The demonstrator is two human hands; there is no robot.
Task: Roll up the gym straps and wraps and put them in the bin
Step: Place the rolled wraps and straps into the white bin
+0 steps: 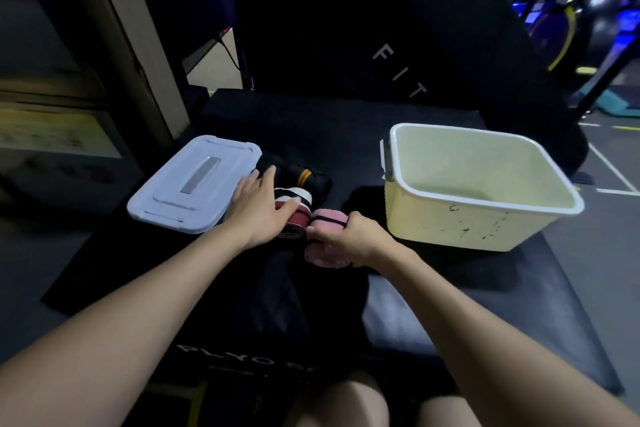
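A pile of gym straps lies on the black plyo box between the lid and the bin. My left hand rests flat, fingers straight, on a maroon, white and black wrap. Behind it lies a black strap with an orange stripe. My right hand grips a pink wrap with a dark line across it; part of the pink wrap shows below my fist. The cream bin stands open to the right, with nothing visible inside.
The bin's pale lid lies flat to the left of the pile. A dark padded wall with white letters rises behind the box. Gym machines stand at the far right. My knees show at the bottom edge.
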